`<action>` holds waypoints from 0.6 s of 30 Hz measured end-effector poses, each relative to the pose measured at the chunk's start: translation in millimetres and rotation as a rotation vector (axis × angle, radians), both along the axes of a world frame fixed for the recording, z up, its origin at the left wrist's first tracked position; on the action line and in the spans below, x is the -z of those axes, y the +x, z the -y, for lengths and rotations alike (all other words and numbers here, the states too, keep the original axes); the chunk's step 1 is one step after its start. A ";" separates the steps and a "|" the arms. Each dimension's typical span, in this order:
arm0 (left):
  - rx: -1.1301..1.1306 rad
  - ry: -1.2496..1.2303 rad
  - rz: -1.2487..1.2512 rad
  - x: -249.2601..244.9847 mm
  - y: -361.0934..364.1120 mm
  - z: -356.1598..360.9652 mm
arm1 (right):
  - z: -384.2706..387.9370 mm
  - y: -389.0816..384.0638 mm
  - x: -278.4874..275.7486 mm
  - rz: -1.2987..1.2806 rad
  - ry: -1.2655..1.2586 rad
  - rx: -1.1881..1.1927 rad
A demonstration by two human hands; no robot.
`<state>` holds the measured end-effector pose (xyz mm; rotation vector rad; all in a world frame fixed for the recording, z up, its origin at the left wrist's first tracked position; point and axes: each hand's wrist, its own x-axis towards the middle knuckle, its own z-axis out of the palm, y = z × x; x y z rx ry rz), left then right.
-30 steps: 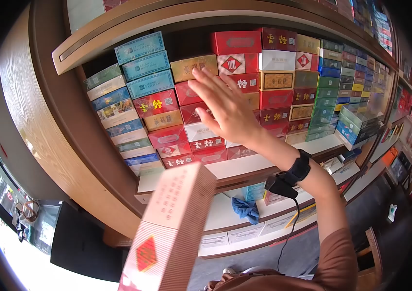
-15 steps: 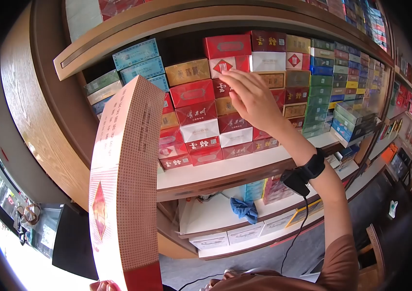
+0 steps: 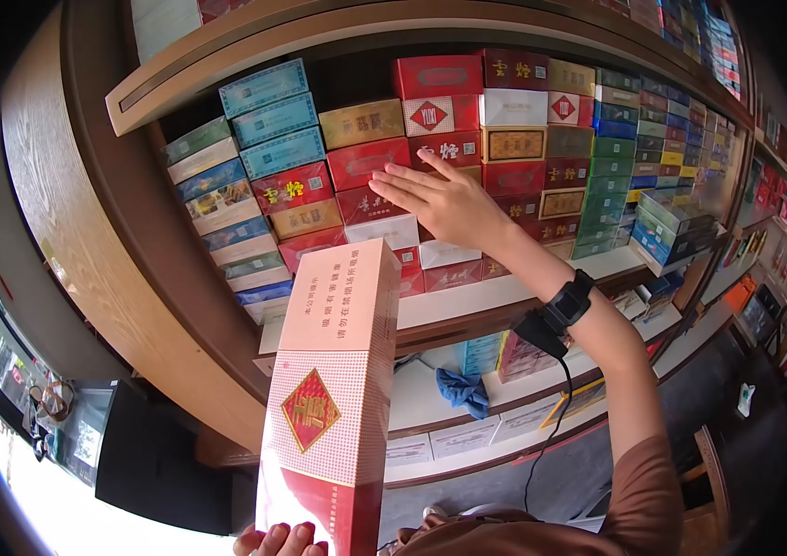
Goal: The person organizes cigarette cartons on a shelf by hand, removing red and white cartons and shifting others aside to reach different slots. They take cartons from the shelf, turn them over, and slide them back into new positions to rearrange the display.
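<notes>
A long white and red carton (image 3: 324,398) with a dotted pattern and a red diamond stands tilted up in front of the shelf. My left hand (image 3: 280,540) grips its lower end at the bottom of the view; only the fingertips show. My right hand (image 3: 449,202), fingers spread and holding nothing, is in front of the stacked cartons, near a red carton (image 3: 368,165) and a white carton (image 3: 382,232). A black watch-like device (image 3: 568,301) with a cable is on my right wrist.
Green cartons (image 3: 604,190) and blue-teal cartons (image 3: 268,116) are stacked on the shelf (image 3: 449,310). Below lies a blue cloth (image 3: 463,391) on a lower shelf. A wooden panel (image 3: 88,213) rises at the left. A clear box (image 3: 676,227) stands at the right.
The held carton has moved right and down, its printed face turned more toward the camera. My left hand has shifted right. My right hand has moved left and slightly down.
</notes>
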<state>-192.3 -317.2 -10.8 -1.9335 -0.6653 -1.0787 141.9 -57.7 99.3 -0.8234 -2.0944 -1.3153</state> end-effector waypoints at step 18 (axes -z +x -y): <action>-0.017 0.415 0.074 8.2 39.1 -71.0 | -12.1 0.4 -65.6 -0.022 0.154 0.125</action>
